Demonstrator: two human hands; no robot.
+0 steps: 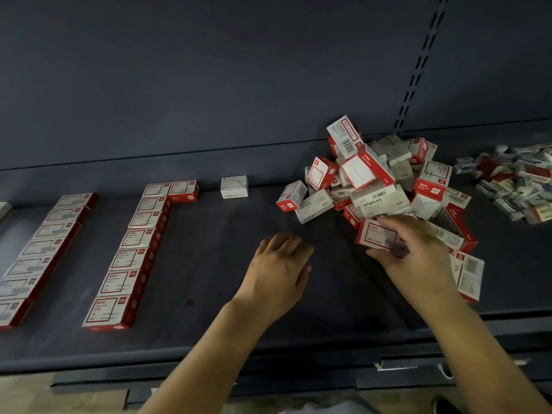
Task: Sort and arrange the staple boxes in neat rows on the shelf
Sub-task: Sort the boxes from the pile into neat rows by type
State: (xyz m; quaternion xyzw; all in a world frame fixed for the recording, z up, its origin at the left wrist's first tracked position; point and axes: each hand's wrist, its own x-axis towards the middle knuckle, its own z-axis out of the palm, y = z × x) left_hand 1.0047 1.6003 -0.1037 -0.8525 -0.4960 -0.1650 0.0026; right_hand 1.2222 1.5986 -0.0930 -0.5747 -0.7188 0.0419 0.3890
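Two rows [128, 252]: red-white boxes, shelf [209, 264] left
Pile [379, 180]: jumbled, right
Right hand [418, 252]: fingers curled round box [375, 234] at pile's near edge
Left hand [277, 273]: loose fingers, holding nothing, above shelf

"STAPLES" on two white boxes [380, 202] [313, 206] in the pile [385, 186].

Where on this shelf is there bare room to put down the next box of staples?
Bare shelf lies between the second red row and the jumbled pile, in front of the lone white box; the left hand hovers there. Another strip runs between the two rows. The right side is crowded, where the right hand grips a box.
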